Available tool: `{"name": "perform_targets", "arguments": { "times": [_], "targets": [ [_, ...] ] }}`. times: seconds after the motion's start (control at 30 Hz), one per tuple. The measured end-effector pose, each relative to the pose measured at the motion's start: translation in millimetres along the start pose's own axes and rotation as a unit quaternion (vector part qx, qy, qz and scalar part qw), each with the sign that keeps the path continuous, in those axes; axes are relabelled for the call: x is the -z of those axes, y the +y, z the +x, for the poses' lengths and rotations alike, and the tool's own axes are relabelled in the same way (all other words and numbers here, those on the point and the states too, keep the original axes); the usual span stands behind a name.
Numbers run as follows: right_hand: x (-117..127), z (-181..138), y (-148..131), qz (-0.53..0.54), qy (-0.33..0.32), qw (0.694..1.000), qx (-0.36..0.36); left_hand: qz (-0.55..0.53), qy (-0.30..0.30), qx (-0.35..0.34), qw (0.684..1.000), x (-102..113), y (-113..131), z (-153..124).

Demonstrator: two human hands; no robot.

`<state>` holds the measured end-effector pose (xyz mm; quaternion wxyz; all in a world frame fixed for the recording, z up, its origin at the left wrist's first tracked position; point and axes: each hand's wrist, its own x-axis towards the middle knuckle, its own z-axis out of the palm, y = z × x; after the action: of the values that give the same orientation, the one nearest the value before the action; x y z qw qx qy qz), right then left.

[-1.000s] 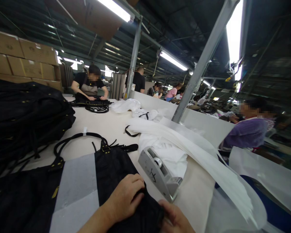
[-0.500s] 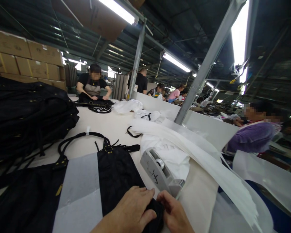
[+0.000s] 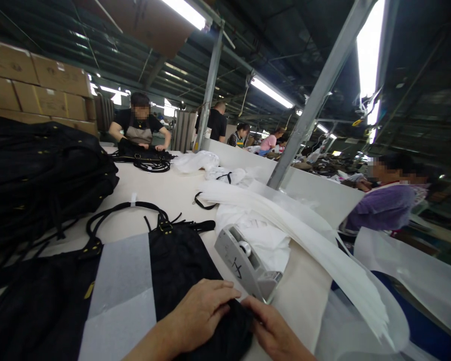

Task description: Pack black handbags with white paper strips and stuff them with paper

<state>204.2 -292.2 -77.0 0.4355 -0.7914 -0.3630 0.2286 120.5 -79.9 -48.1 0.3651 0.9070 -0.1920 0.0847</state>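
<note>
Cloth at the near corner of the black bag [image 3: 180, 260] is being pinched by both hands at the near edge of the tabletop [image 3: 165, 193]. The left hand [image 3: 199, 313] is lying over the cloth, its fingers curling down and gripping a fold. The right hand [image 3: 272, 331] is closing thumb and fingers on the same corner, just beside the left.

The bag is lying flat with its handles [image 3: 128, 210] pointing toward the far edge; what it is holding inside cannot be seen. A pale sheet of paper [image 3: 120, 286] is crossing the bag's front. Just beyond the right hand, a grey tape dispenser [image 3: 244, 263] is carrying a roll of tape [image 3: 245, 247] in its cradle.

White sheets [image 3: 304, 240] are fanning along the right edge. A heap of black bags [image 3: 41, 170] is sitting at the left edge, in front of shut cardboard boxes [image 3: 33, 80]. A co-worker [image 3: 139, 128] is handling straps at the far end.
</note>
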Motion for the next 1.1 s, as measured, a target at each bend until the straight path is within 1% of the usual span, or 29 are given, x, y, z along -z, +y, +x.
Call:
{"name": "perform_targets", "arguments": {
  "times": [0.07,0.13,0.23,0.33,0.4,0.47,0.53,0.63,0.7,0.73,0.77,0.8,0.87,0.93,1.0,1.1],
  "targets": [
    [-4.4,-0.5,2.7,0.0,0.032,0.999,-0.027,0.012,-0.005,-0.008,1.0,-0.7,-0.8,0.6],
    [-7.6,-1.1,2.5,0.011,0.043,0.997,-0.064,0.021,-0.004,-0.017,1.0,-1.8,-1.9,0.4],
    [-7.9,-2.4,-7.6,0.058,0.01,0.99,-0.13,0.018,0.012,-0.026,0.999,-2.7,-3.9,-0.7],
    [-3.4,-5.0,-21.2,0.132,-0.02,0.973,-0.187,0.011,0.02,-0.035,0.999,-2.2,-4.9,-1.7],
    [1.2,-7.4,-25.2,0.198,-0.044,0.957,-0.207,0.007,0.018,-0.042,0.999,-1.5,-5.1,-2.1],
    [5.9,-9.8,-24.0,0.281,-0.071,0.932,-0.22,0.006,0.021,-0.045,0.999,-0.9,-5.2,-2.4],
    [8.4,-11.6,-19.7,0.351,-0.078,0.904,-0.231,0.006,0.029,-0.047,0.998,-0.3,-5.0,-2.6],
    [4.0,-12.0,-11.9,0.406,-0.047,0.875,-0.261,0.007,0.034,-0.05,0.998,0.3,-3.2,-3.2],
    [-4.1,-10.6,-4.9,0.427,-0.006,0.858,-0.285,0.016,0.027,-0.051,0.998,0.0,-0.3,-3.4],
    [-8.8,-9.5,-0.5,0.428,0.014,0.856,-0.288,0.021,0.021,-0.052,0.998,-0.6,1.6,-3.5],
    [-13.1,-8.3,4.5,0.422,0.036,0.861,-0.282,0.027,0.012,-0.054,0.998,-1.3,3.7,-3.5],
    [-16.8,-7.2,9.8,0.403,0.052,0.873,-0.27,0.032,0.003,-0.057,0.998,-2.3,6.1,-3.4],
    [-21.1,-5.6,19.7,0.329,0.065,0.912,-0.236,0.034,-0.003,-0.05,0.998,-4.7,11.4,-3.2],
    [-21.8,-4.9,26.6,0.239,0.065,0.944,-0.216,0.029,0.013,-0.024,0.999,-7.4,16.8,-2.8],
    [-21.1,-4.8,30.3,0.18,0.067,0.958,-0.212,0.028,0.019,-0.007,0.999,-11.0,21.2,-2.3],
    [-21.3,-4.1,34.3,0.135,0.074,0.963,-0.221,0.06,-0.03,-0.043,0.997,-21.5,22.8,-1.2]
  ]
}}
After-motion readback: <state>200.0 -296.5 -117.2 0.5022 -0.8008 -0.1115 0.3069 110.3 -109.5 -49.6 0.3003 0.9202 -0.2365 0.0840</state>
